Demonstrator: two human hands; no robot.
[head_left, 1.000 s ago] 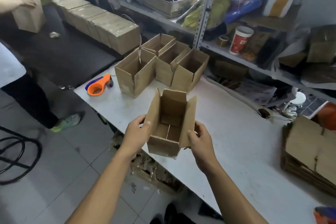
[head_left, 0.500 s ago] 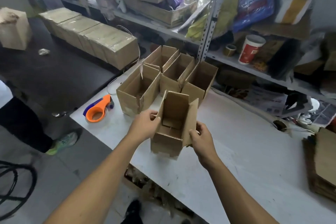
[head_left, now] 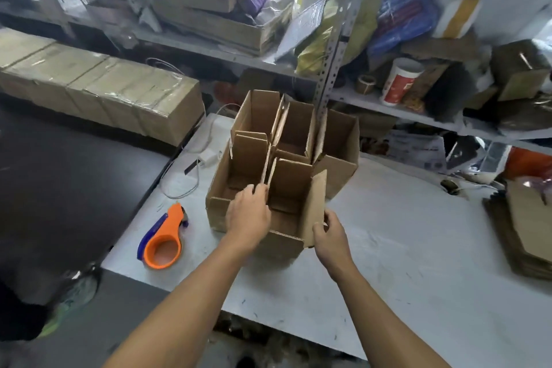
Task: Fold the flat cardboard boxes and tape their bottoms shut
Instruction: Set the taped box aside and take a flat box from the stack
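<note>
Head view: both hands, left hand [head_left: 249, 213] and right hand [head_left: 330, 233], grip an open box [head_left: 294, 188] on a scuffed white table [head_left: 403, 263] beside cluttered shelves [head_left: 388, 104].

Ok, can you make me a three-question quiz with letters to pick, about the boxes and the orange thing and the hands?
1. Where does the tape dispenser lie?
A. left of the boxes
B. inside a box
C. on the shelf

2. How many open boxes stand on the table, counting the held one?
A. two
B. five
C. nine

3. What are the left hand and right hand doing?
A. holding the nearest box
B. pulling tape
C. resting empty

Answers: A, it lies on the table's left part; B, five open tops show; A, fingers grip both its sides.
</note>
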